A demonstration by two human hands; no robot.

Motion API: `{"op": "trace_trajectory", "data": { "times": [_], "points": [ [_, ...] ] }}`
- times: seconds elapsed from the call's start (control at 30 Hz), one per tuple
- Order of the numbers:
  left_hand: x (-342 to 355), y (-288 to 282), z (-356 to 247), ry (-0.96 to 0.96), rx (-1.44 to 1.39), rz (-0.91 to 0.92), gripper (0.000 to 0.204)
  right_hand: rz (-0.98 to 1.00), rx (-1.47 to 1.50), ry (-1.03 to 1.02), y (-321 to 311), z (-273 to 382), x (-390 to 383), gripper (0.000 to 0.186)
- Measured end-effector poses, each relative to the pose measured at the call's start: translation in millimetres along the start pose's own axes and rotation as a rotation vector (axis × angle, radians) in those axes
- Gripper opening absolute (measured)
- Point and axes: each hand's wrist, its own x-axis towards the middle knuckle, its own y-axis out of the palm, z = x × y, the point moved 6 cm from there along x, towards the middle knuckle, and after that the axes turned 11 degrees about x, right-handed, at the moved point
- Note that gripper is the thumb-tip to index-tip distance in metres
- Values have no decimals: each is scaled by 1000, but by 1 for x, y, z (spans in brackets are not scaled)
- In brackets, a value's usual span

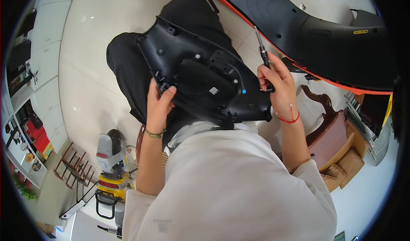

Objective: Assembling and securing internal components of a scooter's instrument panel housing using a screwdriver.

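Observation:
A black molded plastic panel point(179, 49) lies across my dark-trousered legs point(127, 66), its moulded side up, with clips, round fittings and a short cable ending in a blue tip point(244, 91). My left hand point(160, 100) grips the panel's left lower edge, thumb on a black clip. Over at the panel's right end, my right hand point(276, 81) is closed on a black-handled screwdriver point(263, 52), its metal shaft pointing up and away from me. Whether those fingers also touch the panel is hard to tell.
A long black body piece with orange edging point(299, 36) fills the upper right. Right of me stand a carved chair point(324, 137), a tan sofa point(350, 160) and stacked grey chairs point(380, 148). Yellow-and-grey scooters point(110, 182) and a wooden rack point(72, 164) are lower left, white cabinets point(45, 61) left.

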Motion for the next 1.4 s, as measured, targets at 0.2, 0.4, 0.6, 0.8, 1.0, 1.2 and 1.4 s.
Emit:
{"op": "trace_trajectory", "data": {
  "times": [0.2, 0.4, 0.6, 0.8, 1.0, 1.2, 1.4],
  "points": [
    [-4, 27, 8, -115, -117, 82, 51, -154, 139, -17, -33, -9, -10, 35],
    [-3, 53, 16, -104, -192, 255, 65, -286, 132, -28, -58, -13, -31, 26],
    [6, 58, 24, -162, -215, 464, 59, -256, 170, -194, -60, 7, -57, 29],
    [11, 46, 49, -196, -232, 381, 67, -1, -227, -48, 8, 54, -67, 35],
    [2, 38, 38, -120, -225, 307, 72, 194, -481, -103, 53, 65, -70, 25],
    [-13, 35, 5, 57, -209, 222, 81, 220, -1059, -527, 83, 73, -51, 15],
    [-18, 34, 0, 178, -225, 164, 83, 330, -1121, -544, 105, 79, -40, 15]
  ]
}}
